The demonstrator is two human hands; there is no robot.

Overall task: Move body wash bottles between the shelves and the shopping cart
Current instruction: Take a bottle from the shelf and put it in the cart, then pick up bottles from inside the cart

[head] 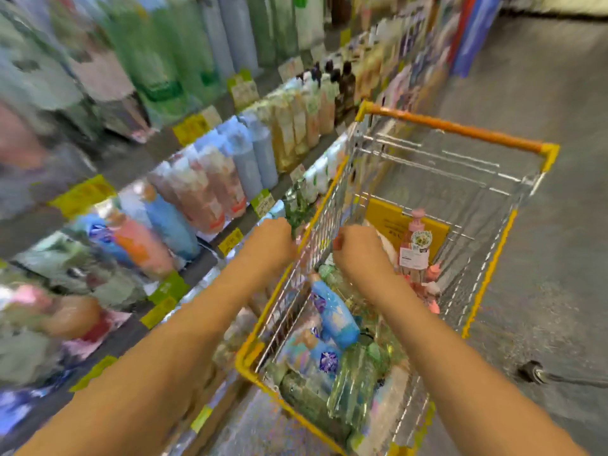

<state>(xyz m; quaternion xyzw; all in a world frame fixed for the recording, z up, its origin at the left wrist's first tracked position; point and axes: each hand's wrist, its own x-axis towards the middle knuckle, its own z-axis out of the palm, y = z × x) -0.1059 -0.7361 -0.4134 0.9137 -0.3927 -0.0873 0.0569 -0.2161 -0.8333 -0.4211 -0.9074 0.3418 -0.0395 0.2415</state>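
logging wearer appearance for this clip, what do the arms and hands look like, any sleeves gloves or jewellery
Both forearms are bare, with no sleeves in view. The left hand and right hand wear no gloves, and no watch, ring or bracelet shows, though motion blur could hide small items.

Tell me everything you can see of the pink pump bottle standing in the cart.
The pink pump bottle stands upright at the far end of the shopping cart, against a yellow panel. It looks like clear plastic filled with pink liquid, topped by a pink pump head, with a round floral sticker above a white label. Smaller pink bottles lie at its base. Neither hand touches it; the right hand hovers just beside it.
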